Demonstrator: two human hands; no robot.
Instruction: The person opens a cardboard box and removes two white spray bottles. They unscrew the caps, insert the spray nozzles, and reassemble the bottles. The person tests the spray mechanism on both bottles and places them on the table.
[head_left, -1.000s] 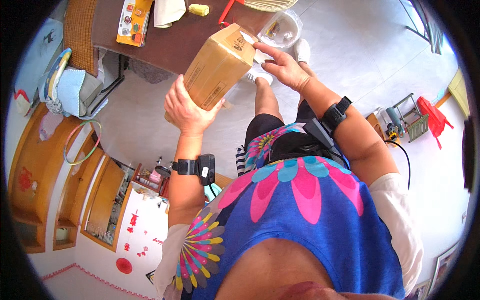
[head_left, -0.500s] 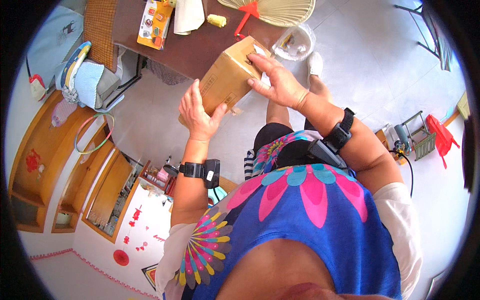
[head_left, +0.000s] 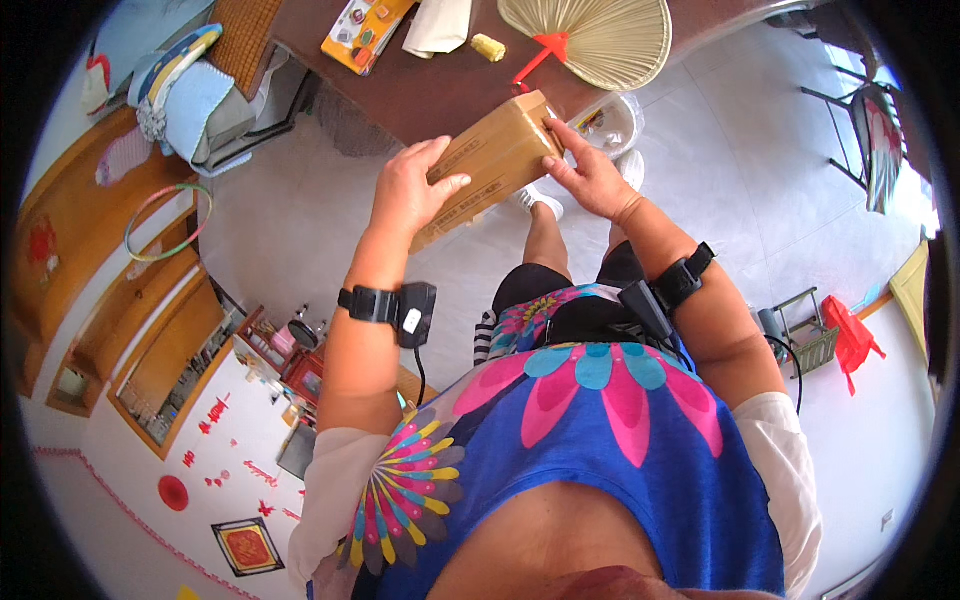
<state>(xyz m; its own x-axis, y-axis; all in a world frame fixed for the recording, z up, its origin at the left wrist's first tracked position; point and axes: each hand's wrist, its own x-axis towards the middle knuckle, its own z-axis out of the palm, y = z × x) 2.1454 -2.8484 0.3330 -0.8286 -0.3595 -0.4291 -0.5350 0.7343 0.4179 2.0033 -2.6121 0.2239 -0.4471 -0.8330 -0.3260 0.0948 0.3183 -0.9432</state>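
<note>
A long brown cardboard box (head_left: 490,160) is held between my two hands, tilted, in front of the table's near edge. My left hand (head_left: 410,190) grips its left side, thumb lying over the face toward me and fingers along the upper edge. At the box's right end is my right hand (head_left: 595,180), with its thumb and fingertips pressed against that end. The underside of the box is hidden. Black straps with small devices sit on both my forearms.
On the brown table (head_left: 400,105) lie a woven hand fan (head_left: 610,40) with a red handle, a small yellow item (head_left: 488,47), a white cloth (head_left: 438,25) and an orange package (head_left: 362,35). A clear plastic bag (head_left: 625,120) hangs by the edge. A folding chair (head_left: 875,140) stands at right.
The box has turned to lie flatter across my view, its right end lower and further right. Both hands have stayed on it, and my head view has shifted.
</note>
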